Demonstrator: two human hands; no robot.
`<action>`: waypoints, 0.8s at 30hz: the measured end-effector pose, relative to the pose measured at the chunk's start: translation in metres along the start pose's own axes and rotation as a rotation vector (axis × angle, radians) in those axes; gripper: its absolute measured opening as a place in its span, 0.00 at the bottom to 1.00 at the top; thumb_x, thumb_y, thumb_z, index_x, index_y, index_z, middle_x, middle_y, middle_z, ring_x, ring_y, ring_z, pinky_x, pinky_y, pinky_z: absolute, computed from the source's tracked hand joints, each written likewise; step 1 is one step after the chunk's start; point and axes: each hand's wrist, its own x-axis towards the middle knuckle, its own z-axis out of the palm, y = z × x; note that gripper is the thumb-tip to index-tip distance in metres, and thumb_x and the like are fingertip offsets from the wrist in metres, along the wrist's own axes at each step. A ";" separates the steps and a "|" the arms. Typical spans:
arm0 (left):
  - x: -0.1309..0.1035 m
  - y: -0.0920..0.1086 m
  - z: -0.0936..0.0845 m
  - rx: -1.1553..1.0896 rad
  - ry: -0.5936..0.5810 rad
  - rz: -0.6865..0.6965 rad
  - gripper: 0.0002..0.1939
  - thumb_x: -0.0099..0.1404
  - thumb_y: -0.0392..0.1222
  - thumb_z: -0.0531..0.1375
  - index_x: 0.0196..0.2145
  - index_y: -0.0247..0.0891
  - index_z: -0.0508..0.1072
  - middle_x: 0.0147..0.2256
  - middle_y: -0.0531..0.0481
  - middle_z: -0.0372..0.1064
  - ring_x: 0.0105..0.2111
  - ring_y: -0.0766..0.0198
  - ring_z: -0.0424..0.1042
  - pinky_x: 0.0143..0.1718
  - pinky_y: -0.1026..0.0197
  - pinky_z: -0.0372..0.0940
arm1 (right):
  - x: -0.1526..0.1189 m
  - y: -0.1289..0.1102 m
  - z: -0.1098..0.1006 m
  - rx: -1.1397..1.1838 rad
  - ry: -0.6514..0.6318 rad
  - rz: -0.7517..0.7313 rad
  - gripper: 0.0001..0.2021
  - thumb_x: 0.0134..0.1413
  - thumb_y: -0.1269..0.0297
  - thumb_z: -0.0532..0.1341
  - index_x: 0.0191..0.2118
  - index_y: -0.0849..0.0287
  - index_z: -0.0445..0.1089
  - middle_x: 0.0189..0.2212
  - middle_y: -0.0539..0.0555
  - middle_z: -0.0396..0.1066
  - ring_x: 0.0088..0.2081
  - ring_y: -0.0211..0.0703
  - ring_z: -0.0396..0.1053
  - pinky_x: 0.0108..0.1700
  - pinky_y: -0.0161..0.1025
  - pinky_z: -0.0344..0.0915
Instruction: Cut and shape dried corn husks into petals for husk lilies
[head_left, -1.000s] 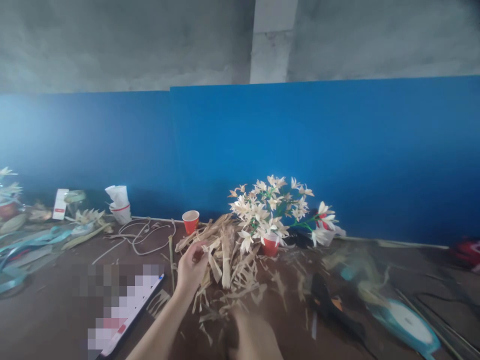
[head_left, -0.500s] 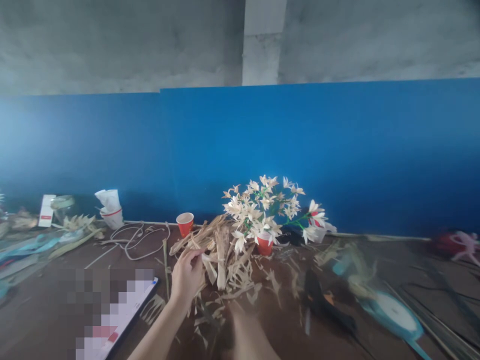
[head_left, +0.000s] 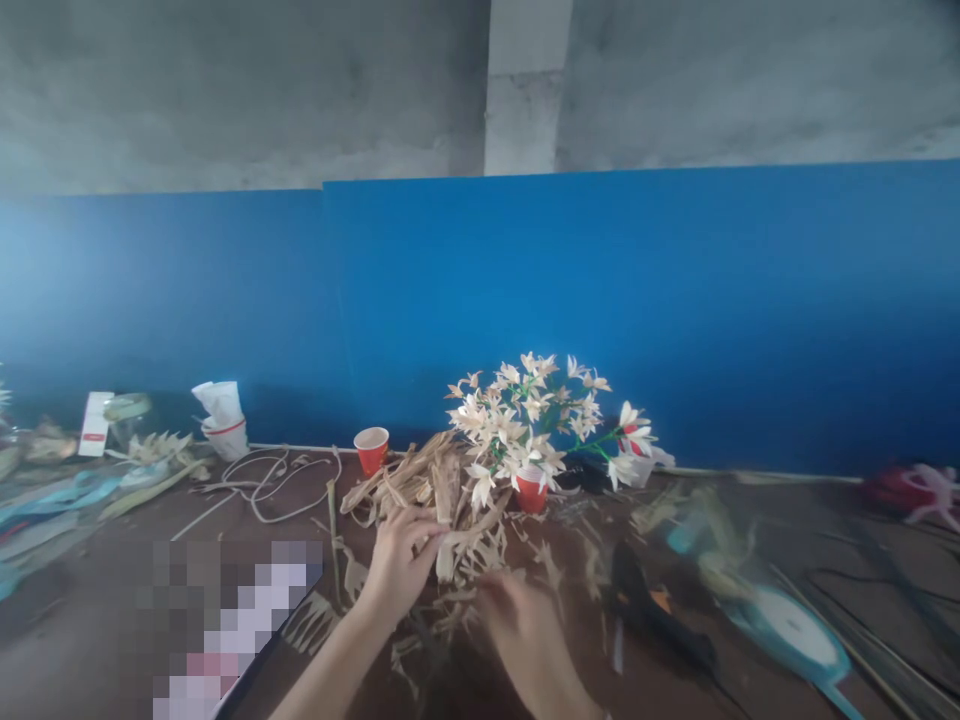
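Tan dried husks [head_left: 447,480] lay heaped toward the table's [head_left: 75,640] back edge. The left hand [head_left: 407,560] pinched a pale strip [head_left: 471,534] there; whether the blurred right hand [head_left: 517,612], just beside, gripped anything, I couldn't tell.

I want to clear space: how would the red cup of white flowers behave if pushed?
The red cup would probably tip, since the white flowers spread far wider than it. Their thin, pointed petals look easily bent.
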 end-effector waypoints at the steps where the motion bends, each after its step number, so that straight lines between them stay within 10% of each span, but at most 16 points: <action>1: -0.002 0.003 0.003 -0.037 -0.059 -0.006 0.08 0.57 0.39 0.59 0.29 0.43 0.80 0.30 0.46 0.74 0.35 0.56 0.71 0.42 0.56 0.63 | 0.001 0.004 0.001 0.013 0.031 -0.004 0.10 0.53 0.65 0.54 0.36 0.59 0.71 0.33 0.57 0.76 0.36 0.47 0.73 0.38 0.37 0.67; 13: -0.018 0.013 0.023 -0.193 -0.274 -0.117 0.11 0.53 0.34 0.61 0.36 0.39 0.78 0.32 0.47 0.75 0.33 0.58 0.72 0.38 0.60 0.64 | 0.006 0.012 -0.002 0.046 0.016 0.024 0.10 0.55 0.61 0.55 0.30 0.60 0.69 0.27 0.54 0.73 0.32 0.44 0.70 0.35 0.36 0.64; 24: -0.018 0.031 0.013 0.075 -0.321 0.110 0.07 0.56 0.34 0.58 0.25 0.41 0.75 0.27 0.48 0.73 0.33 0.57 0.69 0.37 0.58 0.58 | 0.008 0.017 -0.004 -0.029 0.002 -0.002 0.08 0.54 0.61 0.57 0.29 0.59 0.68 0.26 0.52 0.72 0.29 0.42 0.69 0.33 0.34 0.62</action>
